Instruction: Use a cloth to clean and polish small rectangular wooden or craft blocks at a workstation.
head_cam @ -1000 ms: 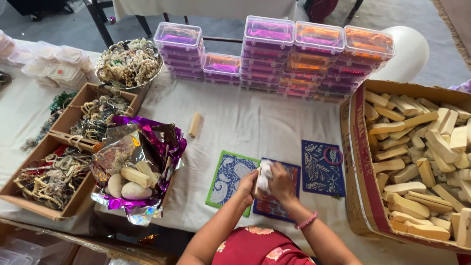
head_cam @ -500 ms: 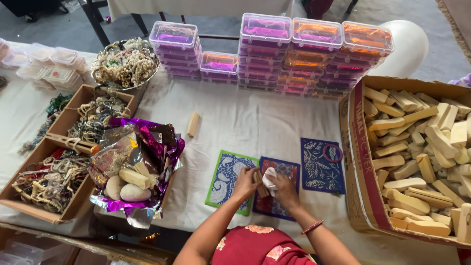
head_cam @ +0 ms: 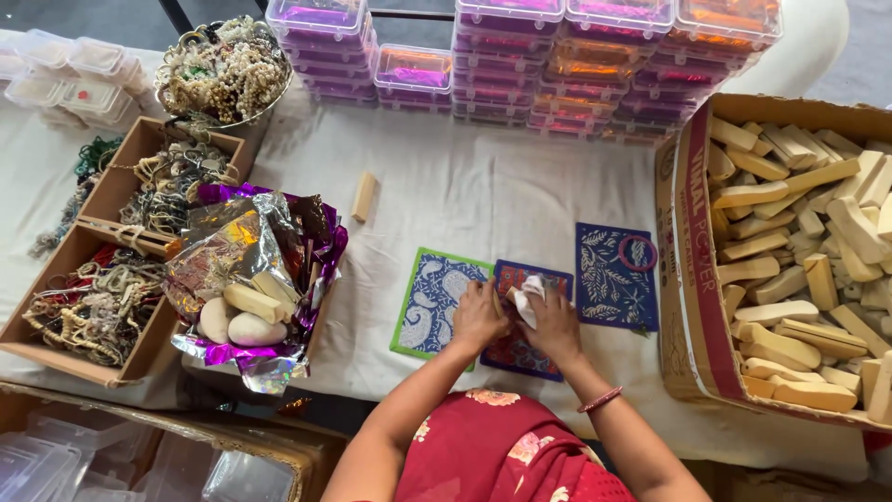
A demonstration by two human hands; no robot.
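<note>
As before, hands (head_cam: pixel 516 316) on white cloth (head_cam: pixel 530 296)

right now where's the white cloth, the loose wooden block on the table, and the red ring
white cloth (head_cam: pixel 528 296), head view, on the crumpled part between the two hands
wooden block (head_cam: pixel 363 196), head view, middle of its top face
red ring (head_cam: pixel 637 253), head view, on its left rim, on the dark blue patterned card

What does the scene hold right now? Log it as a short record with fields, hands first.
left hand: resting on the middle patterned card
right hand: pressing a white cloth onto that card
green-edged card: beside it, toward the left hand
dark blue card: on the other side, a red ring on it
cardboard box: full of pale wooden blocks
foil wrap: holding a few pale pieces
</note>
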